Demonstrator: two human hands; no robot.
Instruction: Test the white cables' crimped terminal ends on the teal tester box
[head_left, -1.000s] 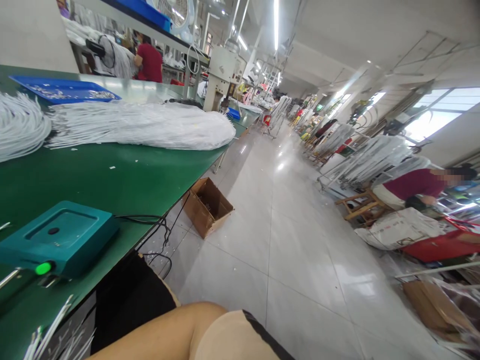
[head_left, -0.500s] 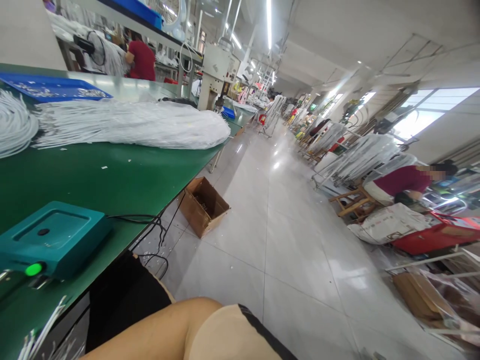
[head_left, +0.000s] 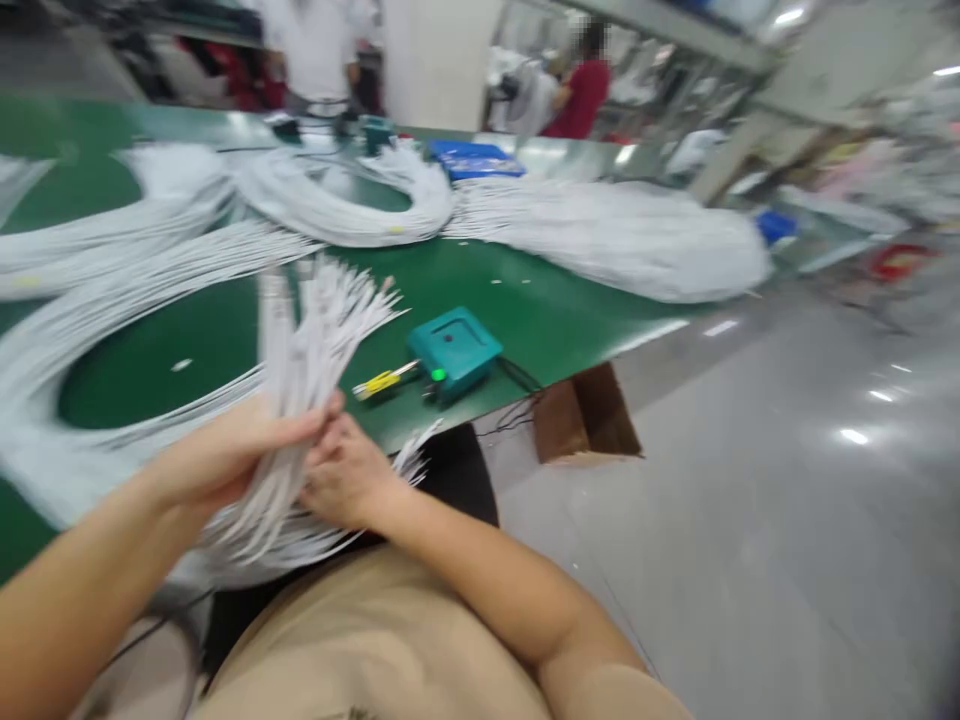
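Note:
Both hands are closed around a thick bundle of white cables (head_left: 300,350), whose loose ends fan upward. My left hand (head_left: 240,450) wraps the bundle from the left, with its thumb across the front. From the right, my right hand (head_left: 341,465) grips the same bundle, its fingers meeting the left thumb. Below the hands the cables curve down over my lap. A teal box (head_left: 457,350) with a lit green button sits on the green table just beyond my right hand. A yellow-and-silver tool (head_left: 382,383) lies at its left side. Motion blurs the picture.
Coils of white cable (head_left: 352,225) and a long plastic-wrapped bundle (head_left: 615,235) lie along the green table (head_left: 525,320). A blue tray (head_left: 476,160) is behind them. An open cardboard box (head_left: 589,420) stands on the floor at right. Two people (head_left: 581,95) are across the table.
The view has swung left from the aisle and back to the table. My hands, hidden before, now show with the cable bundle between them.

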